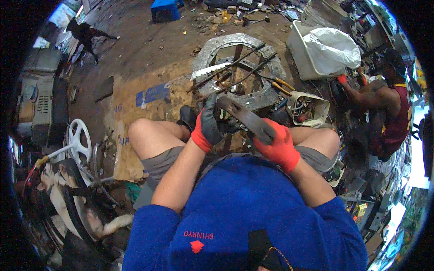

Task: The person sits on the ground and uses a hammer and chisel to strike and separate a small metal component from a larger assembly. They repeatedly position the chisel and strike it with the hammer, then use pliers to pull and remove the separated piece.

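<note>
I sit with both hands raised in front of my lap, in red gloves with dark palms. My right hand is closed round the near end of a dark, flat, elongated bar, smeared by motion. Its far end slants up and left, close to my left hand. The left fingers are curled, and whatever they grip is hidden behind the glove and the bar. Beyond my hands lies a heavy grey metal ring frame with rods across it. A tool with yellow handles rests at its right side.
Flattened cardboard covers ground to the left. A whitish container of scrap stands by my right knee, with a large white bin behind. A person works at right. A dog, blue stool and white wheel are further off.
</note>
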The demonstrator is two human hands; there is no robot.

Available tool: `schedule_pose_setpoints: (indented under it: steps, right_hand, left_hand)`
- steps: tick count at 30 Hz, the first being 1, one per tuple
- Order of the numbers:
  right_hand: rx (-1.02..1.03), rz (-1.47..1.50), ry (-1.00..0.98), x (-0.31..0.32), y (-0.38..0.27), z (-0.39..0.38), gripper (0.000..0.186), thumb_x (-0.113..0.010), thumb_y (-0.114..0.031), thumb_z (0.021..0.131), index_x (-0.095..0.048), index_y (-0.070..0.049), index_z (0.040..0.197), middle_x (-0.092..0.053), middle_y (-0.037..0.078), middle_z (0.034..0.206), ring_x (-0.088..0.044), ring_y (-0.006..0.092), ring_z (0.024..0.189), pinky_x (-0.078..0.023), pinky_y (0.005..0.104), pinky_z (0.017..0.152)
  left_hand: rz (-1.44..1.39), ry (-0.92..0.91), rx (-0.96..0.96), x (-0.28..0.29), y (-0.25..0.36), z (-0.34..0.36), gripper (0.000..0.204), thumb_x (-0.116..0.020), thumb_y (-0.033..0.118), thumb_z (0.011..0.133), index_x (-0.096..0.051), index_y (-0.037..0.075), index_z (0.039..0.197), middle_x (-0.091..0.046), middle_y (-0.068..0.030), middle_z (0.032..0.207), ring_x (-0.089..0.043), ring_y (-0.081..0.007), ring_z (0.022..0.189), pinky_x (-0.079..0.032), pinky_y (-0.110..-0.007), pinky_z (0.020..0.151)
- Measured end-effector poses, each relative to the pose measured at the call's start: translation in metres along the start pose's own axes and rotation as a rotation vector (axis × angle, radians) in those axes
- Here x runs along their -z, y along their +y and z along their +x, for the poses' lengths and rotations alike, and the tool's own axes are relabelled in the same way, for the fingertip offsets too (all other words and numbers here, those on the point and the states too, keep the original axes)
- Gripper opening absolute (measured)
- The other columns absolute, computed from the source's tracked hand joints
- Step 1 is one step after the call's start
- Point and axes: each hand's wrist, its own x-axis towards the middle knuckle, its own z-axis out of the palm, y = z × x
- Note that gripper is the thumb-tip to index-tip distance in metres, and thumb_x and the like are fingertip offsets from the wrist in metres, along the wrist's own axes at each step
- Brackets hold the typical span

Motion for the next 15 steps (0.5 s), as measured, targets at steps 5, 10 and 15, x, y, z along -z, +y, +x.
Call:
schedule_pose_setpoints:
  steps: [5,10,15]
  right_hand:
    - [-0.015,-0.021,0.001,-0.003,0.007,-0.001,0.042,-0.073,-0.016,0.072,-0.062,-0.003,0.111,-0.067,0.017,0.097,-0.067,0.0320,0.089,-0.053,0.0385,0.077]
    - [-0.074,-0.113,-0.112,-0.001,0.008,-0.004,0.051,-0.075,-0.024,0.073,-0.060,-0.006,0.117,-0.067,0.015,0.105,-0.066,0.0316,0.096,-0.052,0.0403,0.082]
    - [0.046,-0.105,0.014,0.001,0.024,-0.016,0.050,-0.075,-0.025,0.073,-0.060,-0.005,0.116,-0.068,0.012,0.102,-0.067,0.0302,0.093,-0.052,0.0402,0.080]
  left_hand:
    - [0.237,0.283,0.049,-0.036,-0.009,-0.008,0.052,-0.040,0.061,0.094,-0.056,0.020,0.122,-0.065,-0.0045,0.103,-0.064,-0.0234,0.079,-0.055,-0.044,0.067]
    - [0.114,0.245,0.086,-0.035,-0.011,-0.005,0.052,-0.038,0.058,0.096,-0.056,0.017,0.122,-0.065,-0.0063,0.104,-0.066,-0.0271,0.085,-0.056,-0.046,0.071]
    - [0.319,0.252,0.097,-0.037,-0.010,-0.011,0.052,-0.039,0.057,0.096,-0.057,0.015,0.121,-0.065,-0.0070,0.105,-0.066,-0.0271,0.087,-0.056,-0.047,0.075]
